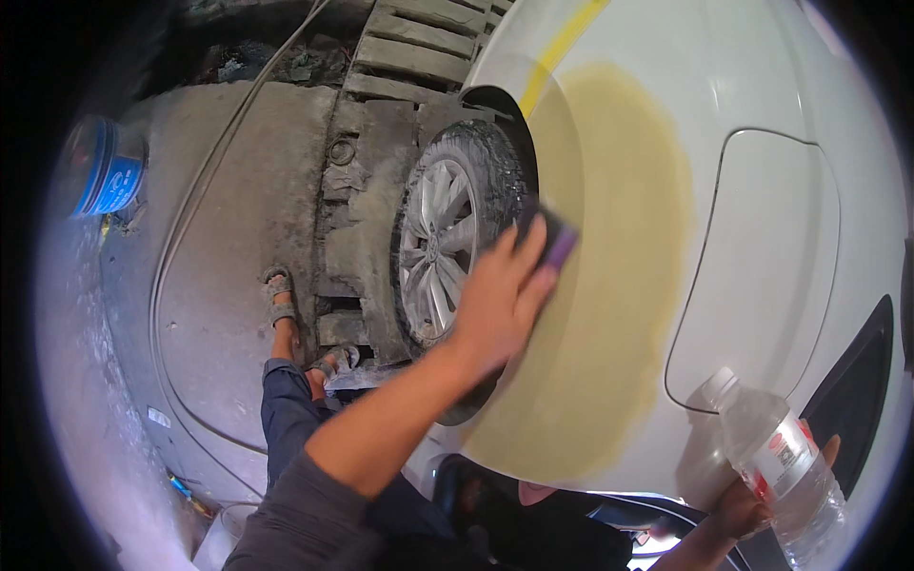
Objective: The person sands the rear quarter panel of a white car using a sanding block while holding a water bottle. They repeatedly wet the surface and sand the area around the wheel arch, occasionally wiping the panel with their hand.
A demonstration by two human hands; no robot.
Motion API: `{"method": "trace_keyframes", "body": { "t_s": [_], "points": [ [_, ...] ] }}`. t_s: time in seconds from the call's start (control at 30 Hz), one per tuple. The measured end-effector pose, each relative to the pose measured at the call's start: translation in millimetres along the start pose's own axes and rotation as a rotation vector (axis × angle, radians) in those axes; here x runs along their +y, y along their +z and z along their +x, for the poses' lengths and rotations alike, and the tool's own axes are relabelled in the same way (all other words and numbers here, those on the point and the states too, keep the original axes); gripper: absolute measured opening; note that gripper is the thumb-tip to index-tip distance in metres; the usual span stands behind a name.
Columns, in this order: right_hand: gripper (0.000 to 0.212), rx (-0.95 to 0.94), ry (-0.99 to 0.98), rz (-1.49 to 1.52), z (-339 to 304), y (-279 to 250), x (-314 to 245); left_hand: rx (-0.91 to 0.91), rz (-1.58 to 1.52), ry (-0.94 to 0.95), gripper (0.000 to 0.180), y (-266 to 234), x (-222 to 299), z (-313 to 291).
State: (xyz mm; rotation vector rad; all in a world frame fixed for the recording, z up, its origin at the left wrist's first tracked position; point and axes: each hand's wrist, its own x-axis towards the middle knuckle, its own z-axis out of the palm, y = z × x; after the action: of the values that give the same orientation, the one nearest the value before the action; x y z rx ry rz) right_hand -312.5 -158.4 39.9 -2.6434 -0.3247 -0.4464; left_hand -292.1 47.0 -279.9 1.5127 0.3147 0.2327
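My left hand [497, 303] is closed on a dark sanding block [562, 247] with a purple layer, blurred by motion. The block lies against the white car's rear panel [709, 71], at the wheel-arch side of a large yellowish filler patch [624, 219]. At the lower right, my right hand [743, 509] grips a clear plastic bottle [776, 447] with a red and white label and a white cap, tilted beside the panel. Part of that hand is hidden behind the bottle.
The car's wheel [440, 238] stands left of the panel, below yellow tape [562, 48]. A fuel flap [752, 257] sits right of the patch. A hose [167, 276] curves over the concrete floor. A blue-labelled tub [112, 176] is far left, wooden slats [414, 48] at the back.
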Motion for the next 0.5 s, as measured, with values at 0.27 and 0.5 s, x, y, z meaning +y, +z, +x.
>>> {"method": "trace_keyframes", "body": {
  "t_s": [0.27,0.5],
  "points": [
    [0.115,0.037,0.056,0.002,0,2,-8,-0.047,0.002,0.114,0.057,-2,-13,-3],
    [0.119,0.032,0.022,-0.008,3,9,-11,-0.155,-0.059,0.200,0.055,-1,-18,-73]
  ]
}}
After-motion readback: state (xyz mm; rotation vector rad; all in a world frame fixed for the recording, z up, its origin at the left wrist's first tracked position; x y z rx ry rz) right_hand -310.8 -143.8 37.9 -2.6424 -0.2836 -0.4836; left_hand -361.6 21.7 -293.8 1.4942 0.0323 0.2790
